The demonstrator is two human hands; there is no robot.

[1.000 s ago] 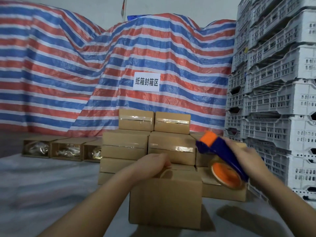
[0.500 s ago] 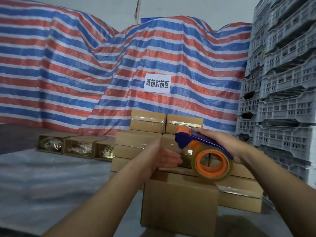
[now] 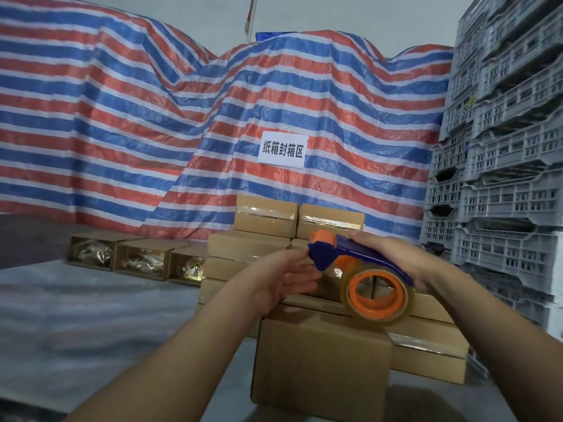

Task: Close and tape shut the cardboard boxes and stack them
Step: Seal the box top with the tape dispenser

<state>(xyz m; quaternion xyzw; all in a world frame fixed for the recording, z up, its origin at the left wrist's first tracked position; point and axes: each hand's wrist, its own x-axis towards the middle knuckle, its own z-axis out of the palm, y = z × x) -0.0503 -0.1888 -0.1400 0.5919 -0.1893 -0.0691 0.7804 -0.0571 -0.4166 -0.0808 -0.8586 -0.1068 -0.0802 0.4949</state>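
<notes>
A brown cardboard box (image 3: 320,360) stands closed right in front of me, low in the view. Above it my right hand (image 3: 393,257) grips the blue handle of a tape dispenser (image 3: 344,251) that carries an orange-cored roll of clear tape (image 3: 377,293). My left hand (image 3: 280,281) is raised beside the dispenser's blue nose, fingers reaching to its front end; whether they pinch the tape end is not visible. Behind stands a stack of taped boxes (image 3: 265,217).
Three open boxes (image 3: 143,260) with wrapped goods lie on their sides at the left on the grey sheeted floor (image 3: 76,324). Grey plastic crates (image 3: 502,178) tower at the right. A striped tarp (image 3: 152,132) with a white sign (image 3: 281,149) fills the back.
My left hand has left the box top and risen to the dispenser's nose. My right hand has brought the dispenser left and levelled it over the box.
</notes>
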